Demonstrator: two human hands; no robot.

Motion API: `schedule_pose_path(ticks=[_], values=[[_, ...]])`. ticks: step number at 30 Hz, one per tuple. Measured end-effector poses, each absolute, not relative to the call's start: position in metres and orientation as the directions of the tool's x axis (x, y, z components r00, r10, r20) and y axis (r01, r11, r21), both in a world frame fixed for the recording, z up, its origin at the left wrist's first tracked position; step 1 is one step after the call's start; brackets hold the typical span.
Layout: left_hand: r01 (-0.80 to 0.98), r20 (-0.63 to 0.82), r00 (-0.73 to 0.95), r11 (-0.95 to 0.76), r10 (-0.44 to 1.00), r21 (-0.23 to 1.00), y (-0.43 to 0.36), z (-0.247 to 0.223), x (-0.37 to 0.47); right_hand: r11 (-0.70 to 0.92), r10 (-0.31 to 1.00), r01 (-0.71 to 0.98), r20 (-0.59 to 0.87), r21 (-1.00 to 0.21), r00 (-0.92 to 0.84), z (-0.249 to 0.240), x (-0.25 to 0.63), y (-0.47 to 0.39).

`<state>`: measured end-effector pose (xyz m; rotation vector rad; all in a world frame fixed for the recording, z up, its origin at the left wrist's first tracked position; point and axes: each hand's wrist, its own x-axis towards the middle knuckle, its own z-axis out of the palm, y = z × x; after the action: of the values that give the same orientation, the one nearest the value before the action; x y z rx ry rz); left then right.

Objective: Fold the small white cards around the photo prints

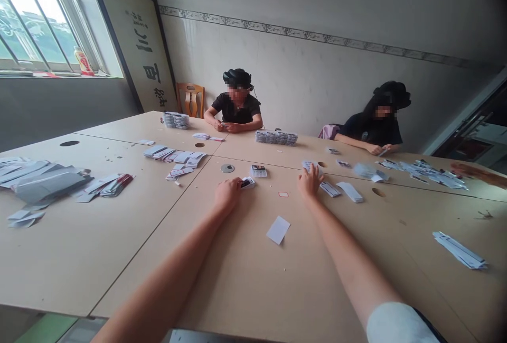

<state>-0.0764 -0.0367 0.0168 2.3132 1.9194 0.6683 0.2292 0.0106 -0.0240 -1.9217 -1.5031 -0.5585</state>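
Note:
My left hand [228, 193] is closed on a small flat case [249, 182] with something dark in it, resting at the table. Just beyond it lies a clear compartment box [259, 172] with dark pieces along its far side. My right hand [309, 182] reaches forward, its fingers curled over a whitish, clear-looking small case [307, 164]; its details are partly hidden by the fingers. Between my hands a red-edged label [283, 194] lies flat. Nearer to me is a blank white card [278, 230]. Blue-edged cards [330, 189] and a white stack [350, 192] lie right of my right hand.
Paper piles [47, 182] and folded slips [174, 156] cover the left side. Rows of packed cases [276, 137] stand farther back. Loose strips [431, 173] and a strip bundle [459, 250] lie at right. Two people [240, 108] work across the table [245, 279], which has round holes.

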Motion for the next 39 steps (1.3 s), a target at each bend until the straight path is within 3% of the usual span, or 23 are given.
schedule_pose_path(ticks=[10, 16, 30, 39], values=[[0.967, 0.323, 0.152, -0.208, 0.934, 0.146, -0.039, 0.019, -0.072, -0.059, 0.639, 0.959, 0.727, -0.279, 0.251, -0.023, 0.232, 0.012], [0.967, 0.303, 0.143, -0.199, 0.942, 0.162, -0.042, 0.023, -0.072, 0.005, 0.613, 0.932, 0.738, -0.362, 0.283, -0.024, 0.244, 0.015], [0.948, 0.303, 0.165, -0.236, 0.939, 0.215, -0.042, 0.021, -0.074, 0.131, 0.551, 0.915, 0.795, -0.382, 0.253, -0.021, 0.251, 0.018], [0.946, 0.404, 0.214, -0.292, 0.889, 0.141, -0.044, 0.019, -0.073, 0.168, 0.461, 0.871, 0.818, -0.462, 0.345, -0.020, 0.250, 0.016]])
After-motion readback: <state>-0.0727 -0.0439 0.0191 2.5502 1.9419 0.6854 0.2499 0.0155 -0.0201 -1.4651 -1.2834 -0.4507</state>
